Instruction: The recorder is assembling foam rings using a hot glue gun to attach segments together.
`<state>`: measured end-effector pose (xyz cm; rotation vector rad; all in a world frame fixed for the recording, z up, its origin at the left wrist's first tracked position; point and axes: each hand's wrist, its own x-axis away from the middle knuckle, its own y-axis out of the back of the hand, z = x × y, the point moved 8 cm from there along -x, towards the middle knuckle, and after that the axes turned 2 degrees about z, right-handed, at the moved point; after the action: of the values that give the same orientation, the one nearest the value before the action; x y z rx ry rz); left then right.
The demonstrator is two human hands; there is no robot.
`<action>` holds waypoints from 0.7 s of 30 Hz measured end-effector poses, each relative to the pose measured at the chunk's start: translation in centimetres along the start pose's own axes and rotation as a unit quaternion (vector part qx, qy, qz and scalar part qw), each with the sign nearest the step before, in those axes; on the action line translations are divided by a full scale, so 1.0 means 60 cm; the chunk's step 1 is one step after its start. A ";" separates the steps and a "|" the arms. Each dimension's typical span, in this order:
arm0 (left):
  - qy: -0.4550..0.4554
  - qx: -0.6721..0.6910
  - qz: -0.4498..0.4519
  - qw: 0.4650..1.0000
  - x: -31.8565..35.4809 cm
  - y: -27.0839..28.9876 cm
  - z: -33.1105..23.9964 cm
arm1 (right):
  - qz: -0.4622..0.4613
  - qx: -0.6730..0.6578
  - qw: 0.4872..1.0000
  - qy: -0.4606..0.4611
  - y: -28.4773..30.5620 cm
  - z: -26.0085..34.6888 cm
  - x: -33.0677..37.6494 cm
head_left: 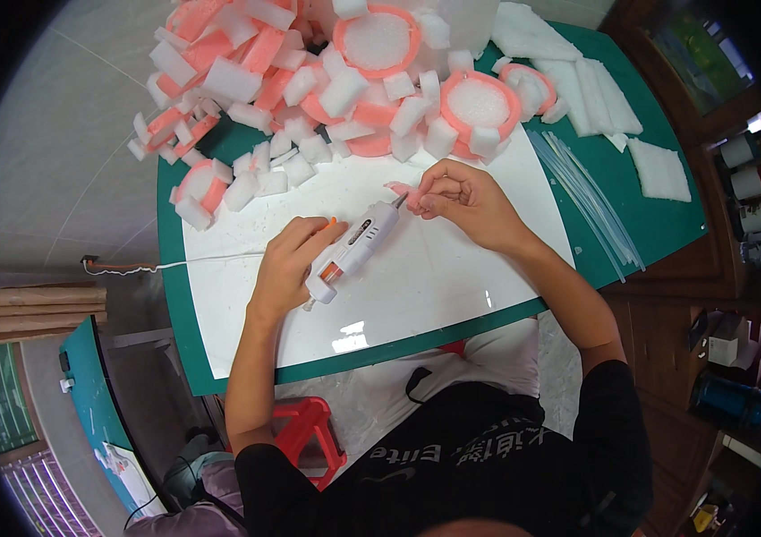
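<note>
My left hand (295, 259) is wrapped round a white hot glue gun (359, 240) with an orange trigger, held above the white board. The gun's nozzle points up and right, at a small pink foam piece (412, 199). Between the fingertips of my right hand (468, 199) that pink piece is pinched; its exact shape is partly hidden by the fingers. Nozzle and pink piece look to be touching or nearly so. A white cord (219, 258) runs left from near my left hand to the wall socket.
Pink foam rings with white blocks (376, 43) are heaped along the far side. Loose white foam blocks (275, 170) lie before them. Clear glue sticks (588, 201) and white foam sheets (599, 94) lie at right on the green table (680, 210). A red stool (309, 434) stands below.
</note>
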<state>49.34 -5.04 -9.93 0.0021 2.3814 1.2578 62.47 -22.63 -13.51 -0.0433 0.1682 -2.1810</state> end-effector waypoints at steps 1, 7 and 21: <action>0.002 -0.001 0.002 1.000 0.000 0.000 0.001 | 0.002 0.003 1.000 -0.005 0.000 -0.002 0.000; -0.008 -0.012 -0.007 1.000 0.000 0.001 -0.003 | 0.000 -0.002 1.000 -0.002 0.000 -0.004 -0.002; -0.001 -0.041 -0.019 0.999 0.001 0.005 0.001 | 0.001 0.011 1.000 0.000 0.003 -0.001 0.000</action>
<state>49.22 -4.79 -9.73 -0.0661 2.3151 1.3372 62.63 -22.73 -13.58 -0.0302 0.1455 -2.1805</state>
